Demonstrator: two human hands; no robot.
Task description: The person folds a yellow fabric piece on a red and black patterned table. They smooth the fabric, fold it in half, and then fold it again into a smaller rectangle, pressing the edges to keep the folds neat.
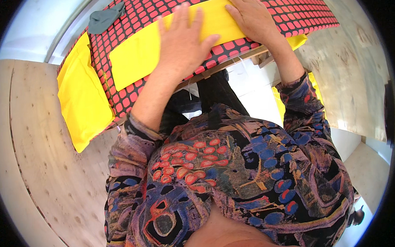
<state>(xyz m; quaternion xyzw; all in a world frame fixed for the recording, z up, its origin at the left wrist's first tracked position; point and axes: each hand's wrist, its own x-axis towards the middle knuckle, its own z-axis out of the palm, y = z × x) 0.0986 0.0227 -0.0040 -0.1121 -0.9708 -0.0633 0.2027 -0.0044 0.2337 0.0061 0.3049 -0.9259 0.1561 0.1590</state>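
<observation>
My left hand (181, 42) lies palm down on a flat folded strip of yellow fabric (133, 62). Its fingers are spread and look slightly blurred. My right hand (254, 18) also rests palm down, fingers a little apart, at the strip's right part. Neither hand grips anything. Beneath the strip is a padded surface with a red-and-black patterned cover (221, 50). A separate yellow cloth (82, 98) drapes over that surface's left end, apart from my hands.
A crumpled grey cloth (105, 19) lies at the far left of the cover. Wooden boards (54, 144) stand at left, and a wooden panel (349, 72) at right. More yellow fabric (280, 101) shows below my right forearm. A wooden rail (228, 62) runs under the cover's near edge.
</observation>
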